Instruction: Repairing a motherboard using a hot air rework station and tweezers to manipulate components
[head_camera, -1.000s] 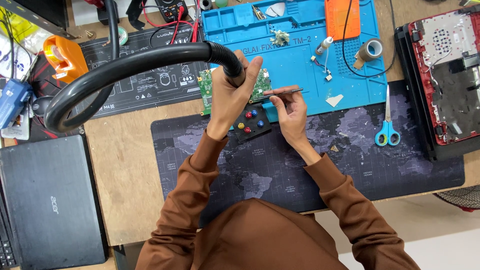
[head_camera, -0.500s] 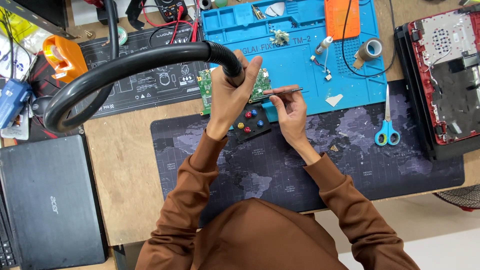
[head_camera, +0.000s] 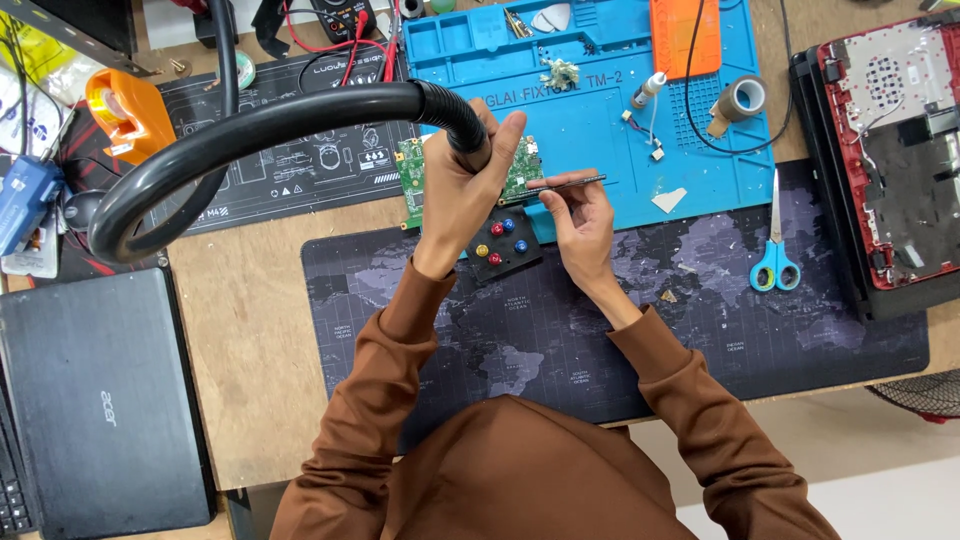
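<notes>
Head camera looks straight down on a wooden tabletop (head_camera: 250, 330). The left hand (head_camera: 462, 190) is wrapped around the end of a thick black flexible hose (head_camera: 250, 130), its grip clamped on the hose, and it covers the middle part of a green circuit board (head_camera: 412, 180). This board lies at the lower edge of a blue work mat (head_camera: 590, 130), just above a small black panel with coloured buttons (head_camera: 503, 243).

The right hand (head_camera: 580, 215) has its grip closed on thin metal tweezers (head_camera: 575, 182), which lie almost level; the near end meets the right edge of the board. Both hands are just beside each other, over the top border of a dark desk mat with a world map (head_camera: 600, 330).

Blue-handled scissors (head_camera: 775, 240) rest on this mat, well apart to the right. A roll of tape (head_camera: 742, 98) sits on the blue mat. A closed black laptop (head_camera: 95, 400) lies at the left, and an opened red laptop (head_camera: 890, 150) at the right.
</notes>
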